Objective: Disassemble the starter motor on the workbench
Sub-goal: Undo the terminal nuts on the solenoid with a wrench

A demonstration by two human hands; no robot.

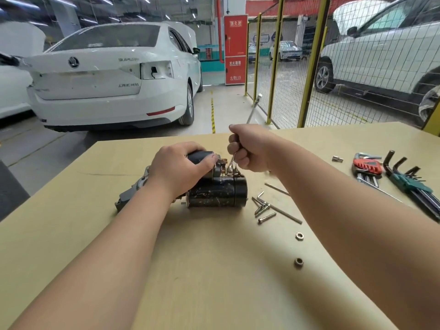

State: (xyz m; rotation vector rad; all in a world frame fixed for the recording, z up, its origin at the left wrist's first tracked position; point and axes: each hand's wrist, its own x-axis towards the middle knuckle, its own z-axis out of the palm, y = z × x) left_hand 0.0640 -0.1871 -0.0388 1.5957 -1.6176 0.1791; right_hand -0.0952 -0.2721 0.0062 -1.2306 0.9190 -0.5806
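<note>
Parked cars fill the garage beyond the bench: a white sedan (107, 75) at the left with its tail toward the camera, and a second white car (381, 55) at the right behind a yellow-posted mesh fence (312, 67). A red fire cabinet (235, 48) stands between them.

Closer in, a pale wooden workbench (214, 270) spans the lower view. The starter motor (216, 192) lies on its side near the middle of the bench, its black cylindrical body to the right and grey nose housing to the left. The left hand (176, 167) curls over the smaller black cylinder on top of the motor and grips it. The right hand (250, 148) is clenched in a fist round a slim metal wrench (252, 109), whose lower end meets the terminals at the motor's top.

Toward the right edge lie two hex key sets, one in a red holder (367, 166) and one in a green holder (409, 182). Just right of the motor lie a long bolt (285, 214) and several short screws (266, 217). Nearer the camera sit two nuts (299, 236), well apart.
</note>
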